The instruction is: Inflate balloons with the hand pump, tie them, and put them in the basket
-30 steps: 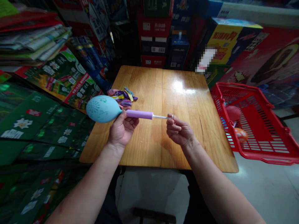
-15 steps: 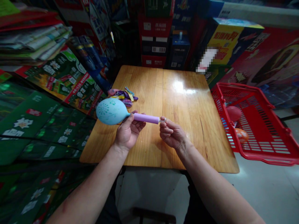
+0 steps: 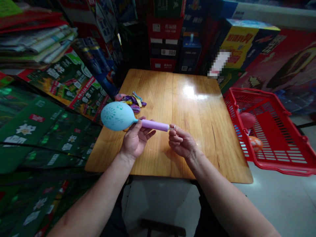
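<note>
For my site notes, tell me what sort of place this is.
Probably a small shop or its storeroom: printed product cartons stacked high, a red shopping basket, and a pile of flattened cartons.

We make out red Chinese characters on the yellow carton (image 3: 238,44) and dark ones on a white panel of the red carton (image 3: 165,28), but neither is sharp enough for us to read. Below, the black carton (image 3: 161,51) carries a barcode (image 3: 168,52) with no legible digits, and the white label (image 3: 219,64) is pixelated beyond reading.
</note>
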A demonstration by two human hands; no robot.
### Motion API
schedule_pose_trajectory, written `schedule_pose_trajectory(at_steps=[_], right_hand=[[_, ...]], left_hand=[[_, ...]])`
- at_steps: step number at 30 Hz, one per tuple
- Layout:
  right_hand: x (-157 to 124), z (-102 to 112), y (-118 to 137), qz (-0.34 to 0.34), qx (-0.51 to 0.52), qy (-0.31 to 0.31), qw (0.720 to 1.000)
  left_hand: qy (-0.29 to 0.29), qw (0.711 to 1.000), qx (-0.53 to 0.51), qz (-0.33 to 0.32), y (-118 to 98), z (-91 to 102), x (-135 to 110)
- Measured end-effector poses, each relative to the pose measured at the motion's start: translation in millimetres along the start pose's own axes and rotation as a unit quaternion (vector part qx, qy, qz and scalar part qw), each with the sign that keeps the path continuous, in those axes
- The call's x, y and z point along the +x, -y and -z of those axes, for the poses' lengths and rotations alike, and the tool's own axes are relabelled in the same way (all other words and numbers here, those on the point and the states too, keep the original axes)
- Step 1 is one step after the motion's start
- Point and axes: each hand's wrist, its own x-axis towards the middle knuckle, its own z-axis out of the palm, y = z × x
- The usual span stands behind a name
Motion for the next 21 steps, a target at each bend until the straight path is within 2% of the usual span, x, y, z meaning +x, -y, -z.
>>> schedule_pose_trajectory(at_steps=[4,8,11,14,17,21], right_hand=[[1,-1,0,0.013,0.013,0.006,1.000],[-5,0,14,0.003,-0.016,0.000,1.000],[-11,0,25,0.028,-0.020,-0.011,0.999],[-12,-1,23,0.047,-0.005,-0.005,0.999],[-8,-2,8,0.011,0.000,-0.002,1.000],[-2,-4,-5,0.001,0.014,0.000,1.000]], left_hand=[[-0.023,1.000,-0.011,0.005,5,-0.2,2],[-0.050,0.998,-0.033,0.013,-4,3.9,9],[-0.070,0.997,-0.028,-0.033,-17,7.1,13],[-0.042,0.997,-0.003,-0.064,-20,6.2,9],[0.002,1.000,0.009,-0.016,-12,2.3,1],[-0.004,1.000,0.001,-0.008,-1,-1.6,-2]])
